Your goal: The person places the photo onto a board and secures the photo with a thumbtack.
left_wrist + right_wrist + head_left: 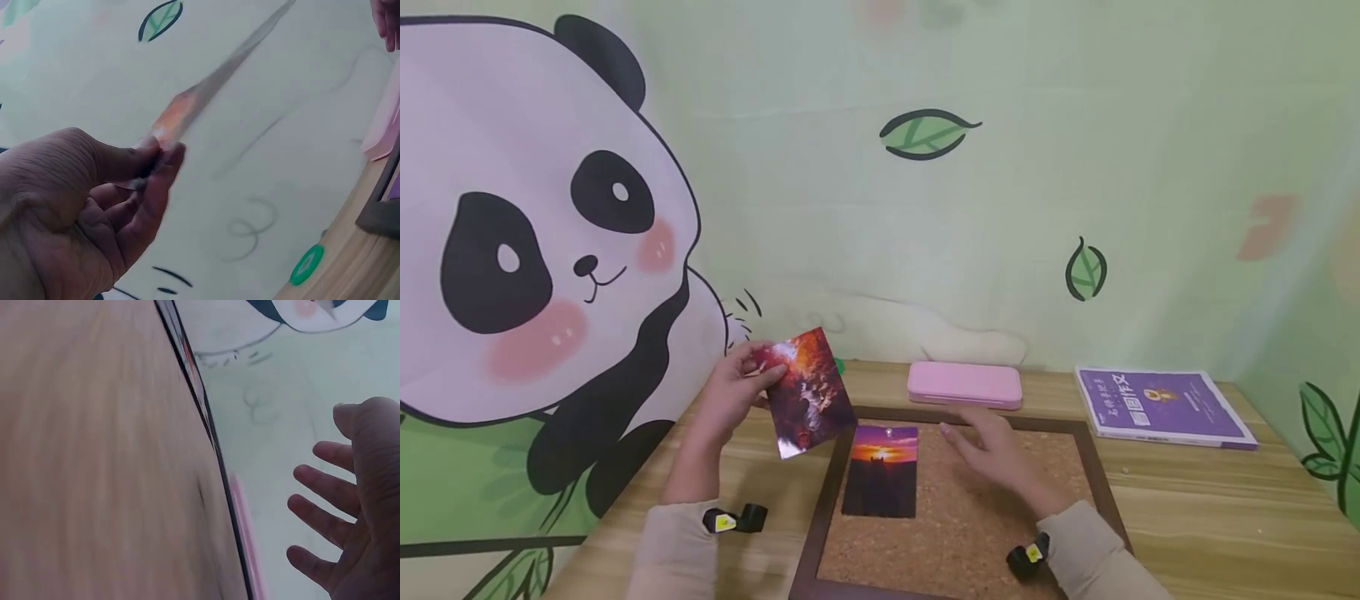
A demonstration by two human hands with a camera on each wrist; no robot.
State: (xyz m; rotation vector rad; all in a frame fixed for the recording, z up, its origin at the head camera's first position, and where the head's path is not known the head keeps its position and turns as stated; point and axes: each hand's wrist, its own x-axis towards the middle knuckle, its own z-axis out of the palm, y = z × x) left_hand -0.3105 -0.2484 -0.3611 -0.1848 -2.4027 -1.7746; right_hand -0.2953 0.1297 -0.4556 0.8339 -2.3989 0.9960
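My left hand (736,390) pinches a glossy photo (811,398) with red, orange and dark cloudy colours, held up left of the corkboard. In the left wrist view the photo (209,87) appears nearly edge-on between thumb and fingers. A brown-framed corkboard (970,533) lies on the table. On its upper left rests a sunset photo (880,487), with a small pale spot, perhaps a pin, at its top edge. Over the board's upper right hovers my right hand (992,450), holding nothing. Its fingers (325,487) are spread in the right wrist view.
Behind the board lies a pink pencil case (964,383). A purple and white book (1165,407) is at the back right of the wooden table (1210,517). A small green round object (307,264) sits near the table's back edge. The wall carries panda and leaf drawings.
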